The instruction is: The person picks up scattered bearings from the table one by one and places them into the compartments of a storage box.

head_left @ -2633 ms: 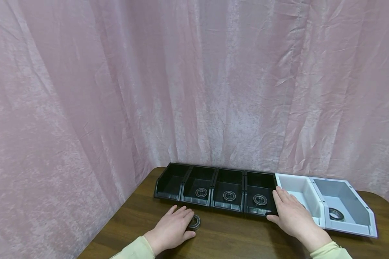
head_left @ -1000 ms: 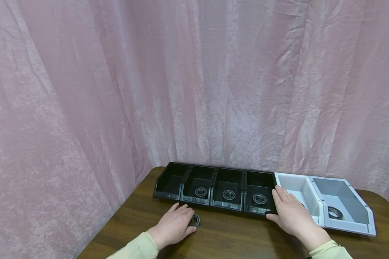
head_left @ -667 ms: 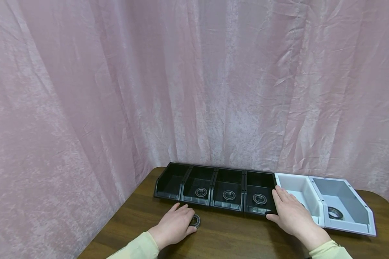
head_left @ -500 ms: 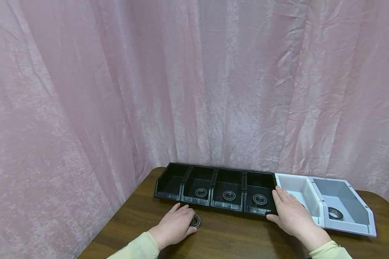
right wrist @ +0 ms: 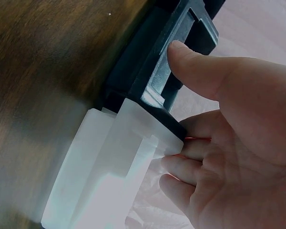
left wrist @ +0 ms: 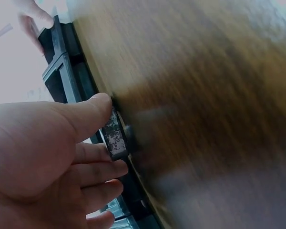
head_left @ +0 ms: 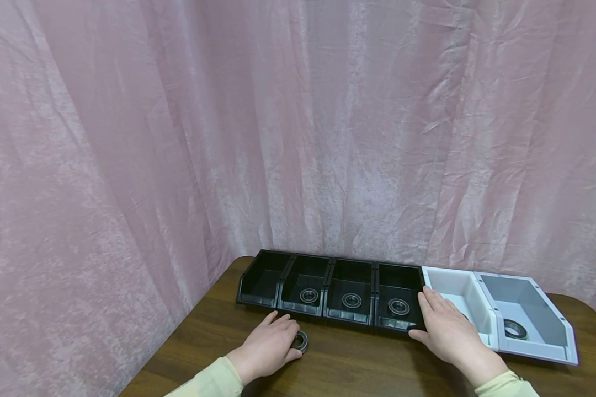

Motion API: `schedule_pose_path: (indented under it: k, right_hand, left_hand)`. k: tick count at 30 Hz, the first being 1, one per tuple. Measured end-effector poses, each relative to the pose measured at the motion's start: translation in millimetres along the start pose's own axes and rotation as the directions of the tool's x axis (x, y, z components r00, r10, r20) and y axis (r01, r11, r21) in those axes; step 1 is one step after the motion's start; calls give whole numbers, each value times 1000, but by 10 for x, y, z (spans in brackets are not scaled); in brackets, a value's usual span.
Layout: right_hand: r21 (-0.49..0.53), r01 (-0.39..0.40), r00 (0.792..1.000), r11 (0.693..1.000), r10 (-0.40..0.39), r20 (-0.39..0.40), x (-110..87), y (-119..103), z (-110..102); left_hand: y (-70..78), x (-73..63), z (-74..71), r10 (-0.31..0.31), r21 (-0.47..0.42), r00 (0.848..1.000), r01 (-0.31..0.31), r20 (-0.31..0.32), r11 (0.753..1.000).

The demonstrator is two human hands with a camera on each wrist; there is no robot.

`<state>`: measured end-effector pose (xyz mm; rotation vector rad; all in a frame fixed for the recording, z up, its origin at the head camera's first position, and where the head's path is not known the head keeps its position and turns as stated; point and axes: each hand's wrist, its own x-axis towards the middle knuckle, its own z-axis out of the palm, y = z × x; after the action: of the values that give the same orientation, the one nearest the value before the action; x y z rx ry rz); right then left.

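Observation:
My left hand (head_left: 265, 347) pinches a ball bearing (head_left: 304, 342), a dark ring with a metal rim, close on the brown table. In the left wrist view its thumb presses one end of the bearing (left wrist: 115, 136) and the fingers curl at the other; the hand hides part of the ring. My right hand (head_left: 447, 328) rests on the rims where the rightmost black bin (head_left: 394, 324) meets the white bin (head_left: 449, 275). In the right wrist view the thumb of my right hand (right wrist: 238, 129) touches the black bin's front lip, the other fingers loosely bent over the side.
Black bins in a row run along the table's back, with bearings (head_left: 309, 301) (head_left: 351, 306) (head_left: 398, 313) in the three right ones. A grey bin (head_left: 536, 347) on the right end holds a larger ring (head_left: 515, 329). A pink curtain (head_left: 298, 138) hangs behind the table (head_left: 357, 364).
My left thumb has closed in from below the bearing to its edge, and more of the ring's opening shows beside the hand. The right hand has stayed in place.

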<state>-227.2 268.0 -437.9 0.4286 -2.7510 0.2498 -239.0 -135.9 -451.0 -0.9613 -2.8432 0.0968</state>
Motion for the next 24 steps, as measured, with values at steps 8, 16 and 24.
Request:
schedule_pose_path:
  k: [8, 16, 24]
  right_hand:
    - [-1, 6, 1000, 1000, -6, -10, -2, -3, 0]
    - [-2, 8, 1000, 1000, -8, -15, 0, 3, 10]
    - [-8, 19, 999, 1000, -19, -27, -3, 16, 27]
  left_hand:
    - [5, -50, -42, 13, 28, 1000, -12, -22, 1000]
    - [41, -102, -155, 33, 33, 997, -31, -65, 999]
    - [50, -129, -280, 55, 79, 993, -46, -108, 996]
